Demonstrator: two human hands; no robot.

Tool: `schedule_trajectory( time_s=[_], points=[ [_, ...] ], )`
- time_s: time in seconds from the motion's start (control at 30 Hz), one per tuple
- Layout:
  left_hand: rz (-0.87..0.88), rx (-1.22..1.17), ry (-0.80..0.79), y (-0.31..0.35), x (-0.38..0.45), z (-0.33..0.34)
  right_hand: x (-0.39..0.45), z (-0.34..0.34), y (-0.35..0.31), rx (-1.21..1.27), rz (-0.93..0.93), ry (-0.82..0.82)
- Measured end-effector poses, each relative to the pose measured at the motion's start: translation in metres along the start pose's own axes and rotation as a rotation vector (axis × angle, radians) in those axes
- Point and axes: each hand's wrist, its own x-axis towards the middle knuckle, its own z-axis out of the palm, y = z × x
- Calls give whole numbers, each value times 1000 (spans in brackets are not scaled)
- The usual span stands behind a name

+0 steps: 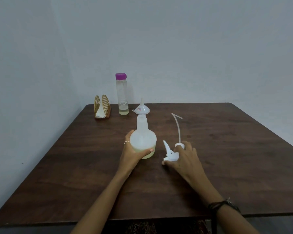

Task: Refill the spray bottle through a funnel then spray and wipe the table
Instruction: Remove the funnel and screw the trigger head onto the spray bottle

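While the left hand (134, 152) grips the uncapped spray bottle (143, 139) upright at the table's (227, 166) middle, the right hand (184, 157) lies over the sprayer head (170, 153) just right of it; whether it grips, I cannot tell. The dip tube (178, 127) (long, bent) could sweep the inverted funnel (141, 109) at the far side. The refill bottle (122, 95) stands far left, still capped; pouring could tip it.

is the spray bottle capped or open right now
Open: the spray bottle has a bare neck, and its trigger head lies on the table under the right hand.
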Motion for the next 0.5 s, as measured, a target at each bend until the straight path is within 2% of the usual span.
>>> schedule_trajectory(
  time_s=[0.1,0.17,0.2,0.37,0.5],
  points=[
    [1,2,4,-1,0,1,0,-3,-2,93,22,-131],
    [0,8,8,1,-1,1,0,-3,1,175,21,-157],
    [-2,8,7,1,-1,1,-1,-2,4,194,-14,-114],
    [-1,-1,-4,4,-2,0,-1,-18,3,206,-229,306],
    [-1,-8,-4,5,-1,0,3,-55,-18,316,-333,505]
  ],
)
